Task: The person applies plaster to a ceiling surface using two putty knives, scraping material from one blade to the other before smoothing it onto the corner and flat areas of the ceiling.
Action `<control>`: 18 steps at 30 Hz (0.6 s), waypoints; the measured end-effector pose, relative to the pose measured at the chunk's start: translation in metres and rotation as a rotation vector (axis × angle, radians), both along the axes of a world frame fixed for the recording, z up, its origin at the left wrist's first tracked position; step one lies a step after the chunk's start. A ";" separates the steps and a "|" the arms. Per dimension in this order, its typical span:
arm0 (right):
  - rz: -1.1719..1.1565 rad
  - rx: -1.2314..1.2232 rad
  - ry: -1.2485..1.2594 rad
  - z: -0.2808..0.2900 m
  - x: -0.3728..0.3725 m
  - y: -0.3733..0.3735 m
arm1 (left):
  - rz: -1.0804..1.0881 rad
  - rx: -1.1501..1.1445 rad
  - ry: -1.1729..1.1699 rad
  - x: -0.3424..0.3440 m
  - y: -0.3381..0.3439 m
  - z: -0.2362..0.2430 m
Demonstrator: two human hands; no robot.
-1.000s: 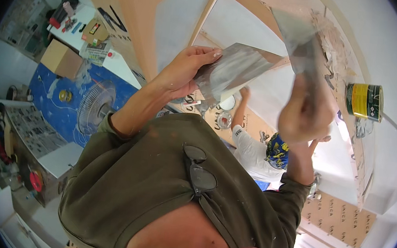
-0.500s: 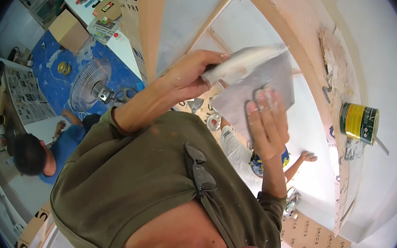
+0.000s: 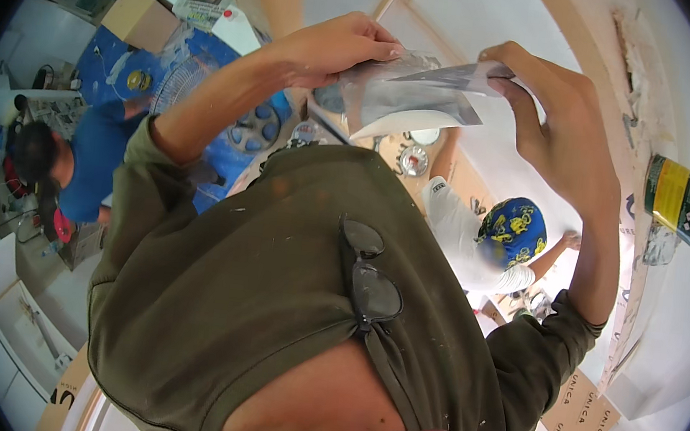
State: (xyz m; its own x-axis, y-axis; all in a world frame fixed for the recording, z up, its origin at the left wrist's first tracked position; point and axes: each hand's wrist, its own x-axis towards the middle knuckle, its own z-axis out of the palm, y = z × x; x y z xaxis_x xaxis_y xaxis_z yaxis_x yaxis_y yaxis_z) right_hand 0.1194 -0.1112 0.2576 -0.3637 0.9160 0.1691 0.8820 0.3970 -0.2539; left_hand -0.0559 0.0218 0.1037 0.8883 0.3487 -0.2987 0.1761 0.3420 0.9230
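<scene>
Both of my hands are raised in front of my chest, holding a thin, bent grey sheet (image 3: 412, 100) between them. Its surface looks shiny, and a pale curved piece shows along its lower edge; I cannot make out its material. My left hand (image 3: 341, 51) grips the left end, thumb on top. At the opposite end, my right hand (image 3: 546, 106) pinches a corner between thumb and fingers. Dark sunglasses (image 3: 372, 277) hang from the neck of my green shirt.
A green and yellow can (image 3: 676, 198) stands at the right. Below my hands, a person in a patterned cap (image 3: 513, 231) works; another in a blue shirt (image 3: 99, 158) is at the left. A fan (image 3: 183, 89) and a cardboard box (image 3: 140, 19) stand on blue floor covering.
My right hand has left the sheet's flat face, moved up and right, and now pinches its corner. My left hand has risen slightly. The person in the cap shows more fully.
</scene>
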 end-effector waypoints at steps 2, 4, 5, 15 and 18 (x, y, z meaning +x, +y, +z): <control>-0.028 -0.153 0.136 -0.017 0.001 0.005 | -0.059 -0.121 0.014 0.004 0.001 -0.009; -0.090 -0.273 0.176 -0.026 0.002 0.005 | -0.096 -0.249 0.030 0.006 -0.001 -0.018; -0.108 -0.297 0.241 -0.033 0.002 0.005 | -0.104 -0.316 0.040 0.008 -0.004 -0.027; -0.163 -0.524 0.459 -0.085 -0.008 0.014 | -0.162 -0.871 0.210 -0.013 -0.043 -0.104; -0.190 -0.679 0.500 -0.103 -0.005 0.019 | -0.202 -0.962 0.243 -0.026 -0.048 -0.094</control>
State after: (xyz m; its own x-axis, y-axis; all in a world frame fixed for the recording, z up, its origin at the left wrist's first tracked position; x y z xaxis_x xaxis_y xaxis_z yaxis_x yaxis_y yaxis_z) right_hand 0.1143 -0.0925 0.1541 -0.2230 0.9145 -0.3377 0.6391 -0.1244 -0.7590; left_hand -0.0822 -0.0264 0.0099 0.7818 -0.2853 -0.5544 0.4594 0.8648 0.2028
